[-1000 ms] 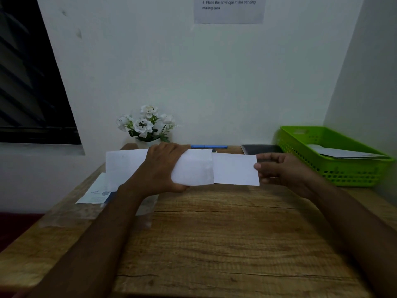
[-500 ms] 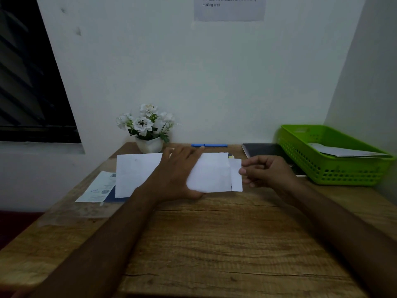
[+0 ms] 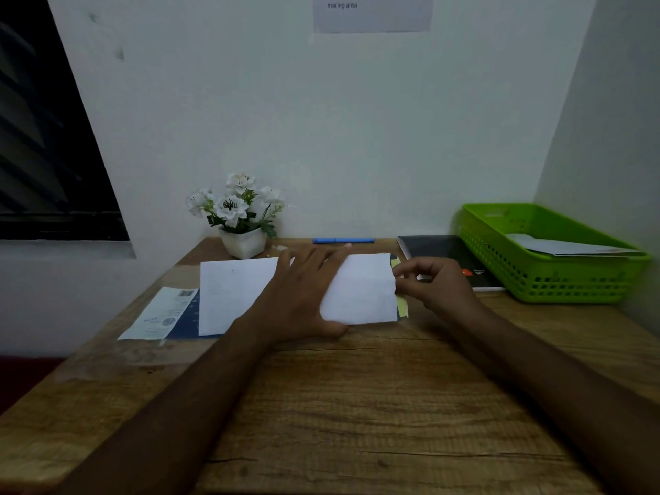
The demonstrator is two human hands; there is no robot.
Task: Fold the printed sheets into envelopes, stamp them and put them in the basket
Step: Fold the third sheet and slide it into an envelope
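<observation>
- white sheet [image 3: 360, 292] lies on the wooden table [image 3: 357, 405], toward the far side & a bit L of ctr, long side running L to R.
- its R part looks brighter & slightly raised, prob. a flap folded over the middle, but the crease is hidden under the hand, so can't say for sure.
- left hand [image 3: 303, 291] lies palm down across the sheet's middle, fingers straight & spread toward the far wall, thumb at the near edge. It presses the paper flat & grips nothing.
- right hand [image 3: 437, 285] is at the sheet's R edge, fingers curled, thumb & forefinger tips pinching that edge approx halfway up.
- yellow slip [image 3: 403, 306] peeks out from under the sheet's R edge, just below the pinch.
- dark blue cover [image 3: 185, 325] sticks out from under the sheet's L near corner. A pale printed leaflet [image 3: 160, 314] lies just beside it, further L.
- black notebook [image 3: 439, 249] lies behind the right hand, partly hidden by it, w/ a small orange mark toward its near end.
- green basket [image 3: 546, 280] stands at the table's R end, just beside the notebook & well apart from the sheet. Pale papers [image 3: 568, 246] lie in it.
- blue pen [image 3: 343, 240] lies along the table's far edge, just beyond the left hand's fingertips.
- white pot of white flowers [image 3: 244, 242] stands at the far edge, L of the pen, behind the sheet's L half.
- notice [image 3: 371, 12] is stuck high on the wall, cut off at the top. A dark window [image 3: 43, 137] is at far L.
</observation>
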